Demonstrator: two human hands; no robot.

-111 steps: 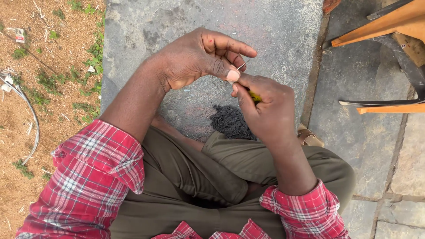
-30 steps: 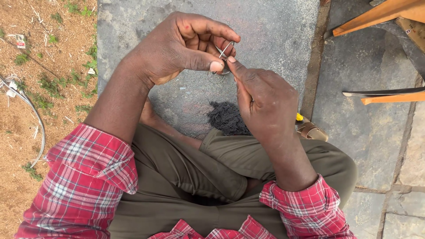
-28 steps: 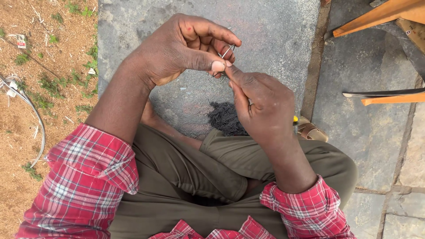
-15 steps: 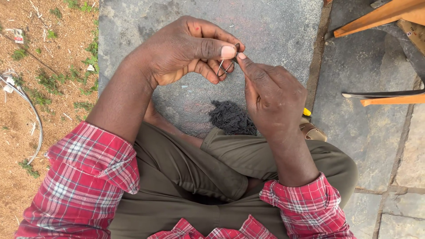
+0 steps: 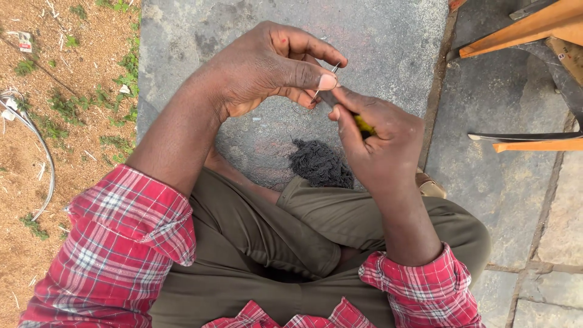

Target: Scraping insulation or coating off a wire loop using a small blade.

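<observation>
A grey stone slab (image 5: 364, 36) fills the upper middle of the view, rough and stained, with bare reddish earth (image 5: 54, 140) and sparse weeds at nine o'clock and grey paving stones (image 5: 546, 218) at three o'clock. Orange wooden bars (image 5: 534, 24) cross the corner at one o'clock. The person sits cross-legged in olive trousers (image 5: 267, 243) and a red checked shirt (image 5: 115, 243), knees filling six o'clock. A small heap of dark threads (image 5: 320, 163) lies on the slab just beyond the knee, at the centre. Above it, the left hand (image 5: 267, 67) is closed, thumb and fingertips pinched together on a thin metal wire (image 5: 325, 82). Touching it from four o'clock, the right hand (image 5: 379, 143) is curled tight around a small yellow-handled tool (image 5: 364, 126), whose tip meets the wire at the left thumb.
</observation>
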